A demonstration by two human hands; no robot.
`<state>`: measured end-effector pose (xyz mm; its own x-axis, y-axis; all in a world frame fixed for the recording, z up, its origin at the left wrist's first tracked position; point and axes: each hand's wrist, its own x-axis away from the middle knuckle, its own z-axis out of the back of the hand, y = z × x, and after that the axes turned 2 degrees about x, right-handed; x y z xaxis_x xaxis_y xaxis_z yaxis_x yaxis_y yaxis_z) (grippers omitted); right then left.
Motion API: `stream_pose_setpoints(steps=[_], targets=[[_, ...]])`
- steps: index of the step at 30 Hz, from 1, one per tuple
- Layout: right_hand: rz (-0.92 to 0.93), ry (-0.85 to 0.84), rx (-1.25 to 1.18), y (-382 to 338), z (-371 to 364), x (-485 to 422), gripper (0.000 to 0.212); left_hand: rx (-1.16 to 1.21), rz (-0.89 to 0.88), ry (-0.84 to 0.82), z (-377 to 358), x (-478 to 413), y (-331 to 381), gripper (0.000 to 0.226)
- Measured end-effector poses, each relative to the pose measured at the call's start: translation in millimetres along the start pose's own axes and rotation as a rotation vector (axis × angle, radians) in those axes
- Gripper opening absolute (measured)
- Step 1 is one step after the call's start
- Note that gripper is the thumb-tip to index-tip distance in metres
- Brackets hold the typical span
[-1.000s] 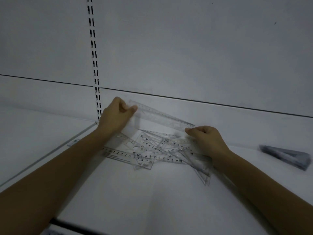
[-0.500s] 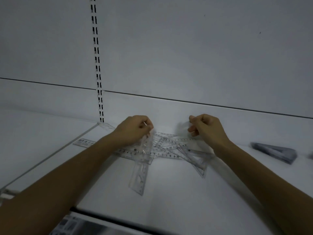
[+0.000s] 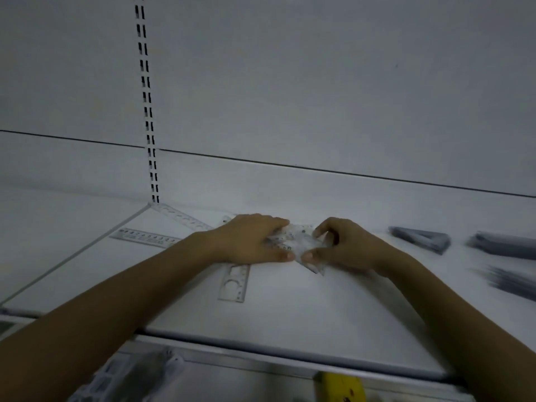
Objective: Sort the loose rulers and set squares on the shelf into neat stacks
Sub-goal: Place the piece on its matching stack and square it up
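Note:
A pile of clear plastic rulers and set squares (image 3: 298,242) lies mid-shelf, squeezed between both hands. My left hand (image 3: 252,237) lies flat over its left part, fingers pointing right. My right hand (image 3: 339,245) pinches the pile's right side with thumb and fingers. A clear stencil ruler (image 3: 235,281) sticks out toward me from under the left hand. One clear ruler (image 3: 146,237) lies loose at the left, and another clear ruler (image 3: 181,217) runs diagonally from the back corner.
Grey stacks of set squares (image 3: 420,237) and further blurred grey stacks (image 3: 506,246) sit on the white shelf (image 3: 290,309) at the right. A slotted upright (image 3: 148,111) runs up the back wall. The shelf's front edge (image 3: 261,348) is near me, a yellow item (image 3: 342,387) below it.
Both hands have come together over the pile and lowered onto it, bunching the pieces. The ruler once held up between the hands is now down. The view has tilted down and right.

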<state>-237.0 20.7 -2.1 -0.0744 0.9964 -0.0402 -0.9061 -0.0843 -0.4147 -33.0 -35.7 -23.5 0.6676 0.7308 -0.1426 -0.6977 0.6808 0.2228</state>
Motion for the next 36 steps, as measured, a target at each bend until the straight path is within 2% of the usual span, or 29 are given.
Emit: stream_pose_setpoints(steps=[3, 5, 7, 11, 14, 16, 18, 21, 24, 26, 30, 33, 34, 36], targets=[[-0.081, 0.155, -0.379, 9, -5, -2, 0.042, -0.076, -0.132, 0.134, 0, 2, 1, 0.046], [-0.119, 0.199, -0.555, 9, -5, -3, 0.038, -0.100, -0.160, 0.158, -1, 4, 2, 0.040], [-0.132, 0.208, -0.682, 8, -4, -4, 0.037, -0.074, -0.162, 0.145, -3, 3, -3, 0.043], [-0.102, 0.199, -0.847, 6, 1, -7, 0.033, -0.028, -0.169, 0.157, -2, 1, 0, 0.069], [-0.016, 0.198, -0.977, 4, 4, -8, 0.027, 0.305, -0.037, 0.142, 8, -4, 19, 0.075], [0.038, 0.212, -0.984, 3, 4, -8, 0.020, 0.578, -0.020, 0.164, 14, -11, 30, 0.047], [0.056, 0.252, -0.977, 2, 4, -7, 0.005, 0.718, 0.011, 0.265, 19, -17, 40, 0.012], [0.016, 0.399, -0.967, 2, 10, 0, 0.020, 0.654, 0.081, 0.375, 24, -24, 57, 0.021], [-0.013, 0.498, -0.994, 10, 28, 14, 0.009, 0.590, 0.089, 0.397, 29, -31, 79, 0.021], [0.006, 0.534, -0.991, 20, 41, 26, 0.021, 0.600, 0.084, 0.405, 32, -37, 96, 0.021], [0.101, 0.672, -0.737, 53, 81, 53, 0.012, 0.606, 0.096, 0.415, 28, -57, 137, 0.021], [0.104, 0.515, -0.744, 87, 114, 69, 0.025, 0.662, 0.126, 0.418, 15, -79, 166, 0.020], [0.098, 0.454, -0.717, 98, 122, 74, 0.024, 0.691, 0.144, 0.420, 9, -87, 175, 0.020], [0.089, 0.436, -0.540, 121, 134, 81, 0.018, 0.750, 0.194, 0.432, -3, -102, 189, 0.019]])
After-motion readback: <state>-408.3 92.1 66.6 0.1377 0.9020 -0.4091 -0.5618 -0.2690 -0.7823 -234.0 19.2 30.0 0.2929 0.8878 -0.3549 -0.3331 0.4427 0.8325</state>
